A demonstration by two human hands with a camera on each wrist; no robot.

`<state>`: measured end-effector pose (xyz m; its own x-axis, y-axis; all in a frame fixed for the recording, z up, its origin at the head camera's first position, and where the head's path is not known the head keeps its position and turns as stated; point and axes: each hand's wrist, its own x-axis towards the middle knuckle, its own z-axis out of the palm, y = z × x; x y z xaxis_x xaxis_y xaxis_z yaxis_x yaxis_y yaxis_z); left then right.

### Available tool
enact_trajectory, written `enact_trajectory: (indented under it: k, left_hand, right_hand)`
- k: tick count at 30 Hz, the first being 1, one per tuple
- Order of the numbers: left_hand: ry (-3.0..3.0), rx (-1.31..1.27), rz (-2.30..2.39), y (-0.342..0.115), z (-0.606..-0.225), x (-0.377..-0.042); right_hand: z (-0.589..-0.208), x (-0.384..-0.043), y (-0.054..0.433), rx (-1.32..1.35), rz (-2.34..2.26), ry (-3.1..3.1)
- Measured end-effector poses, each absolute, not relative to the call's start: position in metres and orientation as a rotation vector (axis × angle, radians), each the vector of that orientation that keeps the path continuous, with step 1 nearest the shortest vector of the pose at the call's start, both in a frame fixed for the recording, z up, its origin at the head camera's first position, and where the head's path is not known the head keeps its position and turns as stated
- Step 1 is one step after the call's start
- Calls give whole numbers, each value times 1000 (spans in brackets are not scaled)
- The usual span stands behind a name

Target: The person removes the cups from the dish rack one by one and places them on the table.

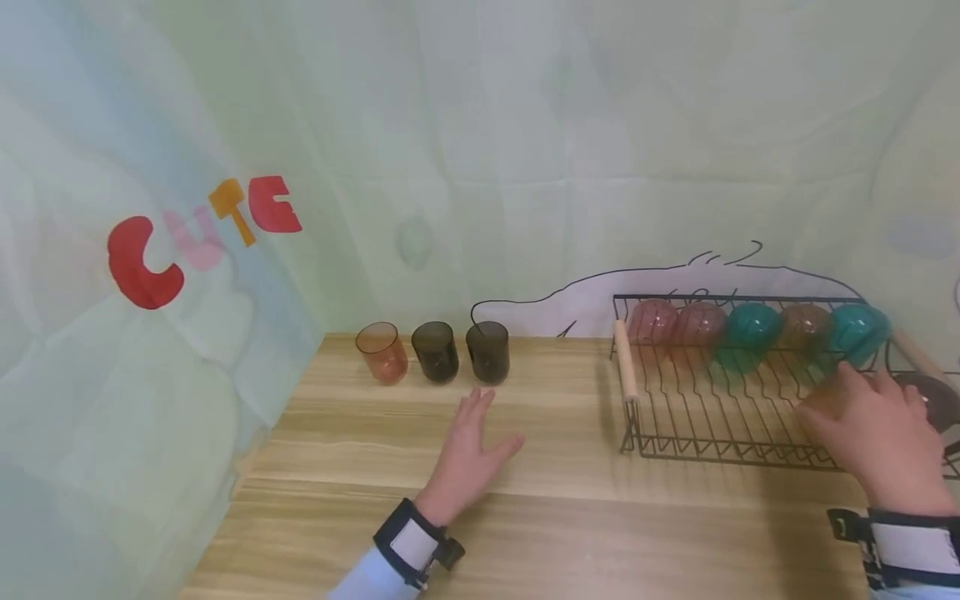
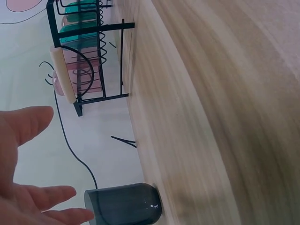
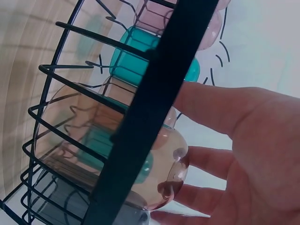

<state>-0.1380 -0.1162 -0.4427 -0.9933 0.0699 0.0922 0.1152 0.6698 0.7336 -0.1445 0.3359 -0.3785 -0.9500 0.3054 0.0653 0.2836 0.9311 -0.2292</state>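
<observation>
My right hand (image 1: 888, 437) reaches over the wire dish rack (image 1: 727, 446), its fingers at the base of an upside-down amber glass (image 3: 161, 168). Seen from the right wrist, the fingers look fairly straight and the thumb stands apart from them; the rack's bar covers the thumb tip. My left hand (image 1: 465, 462) hovers above the table with thumb and fingers spread, holding nothing. Just beyond it stands an upright dark grey glass (image 1: 489, 354). Beside that are another dark glass (image 1: 436, 354) and a reddish-amber glass (image 1: 383, 354), also upright.
Along the rack's back row sit upside-down glasses: pink ones (image 1: 654, 322), a teal one (image 1: 753, 325), a brown one (image 1: 806, 327) and another teal one (image 1: 857, 327). A dark glass (image 1: 930, 400) sits right of my right hand. A printed curtain (image 1: 525, 167) hangs behind the wooden table (image 1: 570, 533).
</observation>
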Motion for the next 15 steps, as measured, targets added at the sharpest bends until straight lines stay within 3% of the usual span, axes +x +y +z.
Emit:
enact_trajectory:
  k: [15]
  left_hand:
    - [-2864,-138,-1237,-117,-445,-132]
  right_hand:
    - [-378,-148,328,-296,421,-2917]
